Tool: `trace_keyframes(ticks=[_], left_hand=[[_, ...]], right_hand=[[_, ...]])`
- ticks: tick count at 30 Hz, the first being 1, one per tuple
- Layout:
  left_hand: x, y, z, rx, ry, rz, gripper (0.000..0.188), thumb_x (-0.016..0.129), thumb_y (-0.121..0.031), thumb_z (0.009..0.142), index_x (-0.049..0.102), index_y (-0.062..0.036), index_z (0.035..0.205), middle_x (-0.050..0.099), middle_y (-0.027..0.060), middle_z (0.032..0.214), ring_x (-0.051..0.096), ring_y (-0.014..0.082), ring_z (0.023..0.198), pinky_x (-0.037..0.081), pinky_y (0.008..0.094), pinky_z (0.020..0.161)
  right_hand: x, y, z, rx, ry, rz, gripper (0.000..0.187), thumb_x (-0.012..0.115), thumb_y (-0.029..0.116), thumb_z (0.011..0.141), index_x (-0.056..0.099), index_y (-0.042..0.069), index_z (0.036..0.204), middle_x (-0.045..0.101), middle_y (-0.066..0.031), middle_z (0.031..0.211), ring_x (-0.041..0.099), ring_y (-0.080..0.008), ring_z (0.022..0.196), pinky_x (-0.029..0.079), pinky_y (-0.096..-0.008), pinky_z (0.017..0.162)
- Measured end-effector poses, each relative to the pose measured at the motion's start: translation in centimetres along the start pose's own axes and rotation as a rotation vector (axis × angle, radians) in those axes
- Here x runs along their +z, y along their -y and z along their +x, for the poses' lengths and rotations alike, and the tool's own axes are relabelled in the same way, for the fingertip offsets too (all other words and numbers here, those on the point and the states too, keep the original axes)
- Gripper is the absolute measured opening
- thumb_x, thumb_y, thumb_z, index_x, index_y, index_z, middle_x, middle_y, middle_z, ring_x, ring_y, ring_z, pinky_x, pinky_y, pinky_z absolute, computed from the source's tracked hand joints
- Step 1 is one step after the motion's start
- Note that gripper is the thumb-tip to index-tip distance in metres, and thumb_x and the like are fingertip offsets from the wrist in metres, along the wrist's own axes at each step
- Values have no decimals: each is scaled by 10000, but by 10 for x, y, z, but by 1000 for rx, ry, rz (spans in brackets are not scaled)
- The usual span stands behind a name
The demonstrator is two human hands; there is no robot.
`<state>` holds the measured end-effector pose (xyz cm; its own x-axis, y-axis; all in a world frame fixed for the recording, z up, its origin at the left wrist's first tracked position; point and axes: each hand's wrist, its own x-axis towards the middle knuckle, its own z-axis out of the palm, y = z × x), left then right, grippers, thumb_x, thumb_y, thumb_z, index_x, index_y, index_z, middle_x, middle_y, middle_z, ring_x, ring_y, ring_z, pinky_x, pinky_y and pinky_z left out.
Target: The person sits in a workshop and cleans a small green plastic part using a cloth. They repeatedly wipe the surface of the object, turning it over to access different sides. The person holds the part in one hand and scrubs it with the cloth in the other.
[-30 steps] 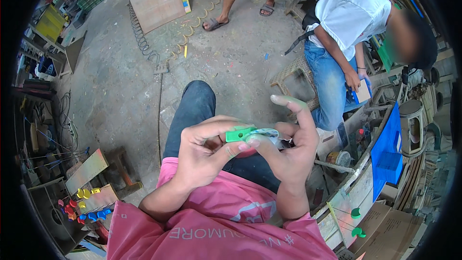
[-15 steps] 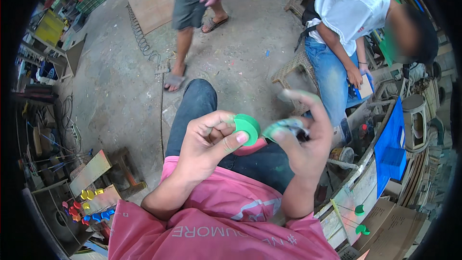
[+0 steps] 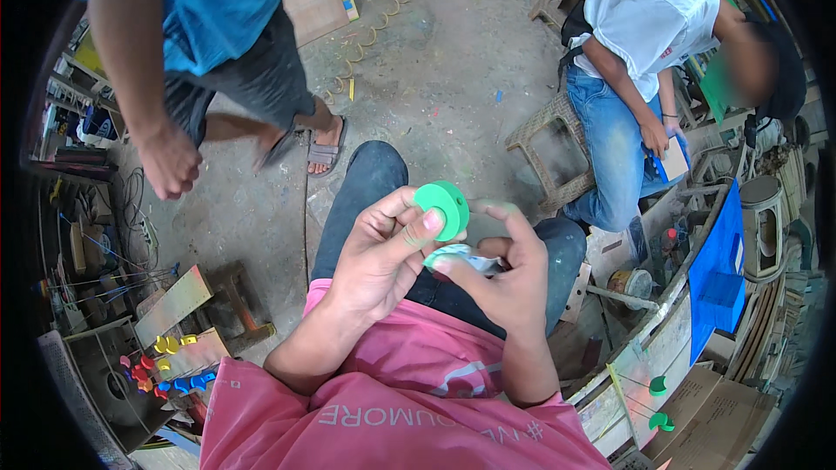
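Note:
My left hand (image 3: 379, 257) pinches a green round disc with a centre hole (image 3: 442, 207) between thumb and fingers, held up over my lap. Just right of it, my right hand (image 3: 505, 274) grips a crumpled pale rag or sanding sheet (image 3: 457, 258) stained green; its green-smeared index finger curls toward the disc. Both hands hover above my dark jeans (image 3: 370, 187) and pink shirt (image 3: 409, 392).
A person in a blue shirt (image 3: 200, 43) stands close at the upper left, hand hanging. Another person in white (image 3: 644, 26) sits at the upper right by a woven stool (image 3: 549, 152). Coloured wooden pieces (image 3: 170, 361) lie lower left. A workbench edge (image 3: 662, 331) runs at right.
The green disc has turned from edge-on to face-on in my left hand, and my right hand has dropped below it. The standing person has walked closer, to the upper left.

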<state>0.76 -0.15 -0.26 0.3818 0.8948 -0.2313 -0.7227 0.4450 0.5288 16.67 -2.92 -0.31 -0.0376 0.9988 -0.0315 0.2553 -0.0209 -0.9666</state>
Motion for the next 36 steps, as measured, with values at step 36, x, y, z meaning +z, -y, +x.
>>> trace_keyframes(ticks=[36], left_hand=[[3,6,-2,-32,38,228,128,621,-31,851,626,20,967,667,116,904,645,154,813,520,281,755]], right_hand=[[-37,28,15,-18,-59,-111,657,824,50,608,506,24,1182,490,66,521,406,20,501,268,-144,492]])
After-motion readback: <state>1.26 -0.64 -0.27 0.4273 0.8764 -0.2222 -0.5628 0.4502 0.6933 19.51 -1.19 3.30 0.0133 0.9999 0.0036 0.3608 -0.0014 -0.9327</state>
